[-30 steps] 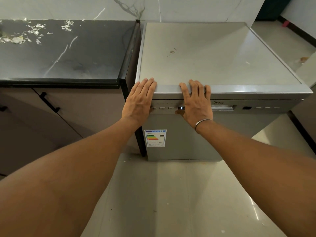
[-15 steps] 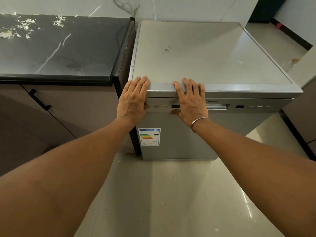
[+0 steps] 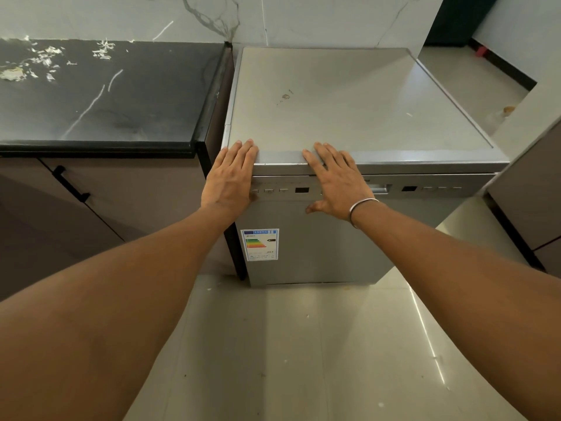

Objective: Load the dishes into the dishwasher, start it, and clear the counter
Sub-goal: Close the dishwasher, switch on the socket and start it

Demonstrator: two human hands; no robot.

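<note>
A silver freestanding dishwasher [image 3: 349, 110] stands with its door shut; its control strip [image 3: 431, 188] runs along the top of the door. My left hand [image 3: 230, 174] lies flat over the front left corner of its top, fingers spread, holding nothing. My right hand [image 3: 337, 180] lies flat over the front edge near the middle, covering part of the control strip, thumb low on the door. A metal bangle [image 3: 361, 208] sits on that wrist. No dishes are in view.
A black stone counter [image 3: 100, 95] with white scraps at its far left adjoins the dishwasher on the left, above brown cabinets with a black handle [image 3: 71, 183]. Another cabinet [image 3: 534, 202] stands at the right. Glossy tiled floor [image 3: 303, 344] lies below.
The small display beside my right thumb, lit one second ago, is now dark. My right thumb has slid lower on the door. Both hands stay flat on the front edge.
</note>
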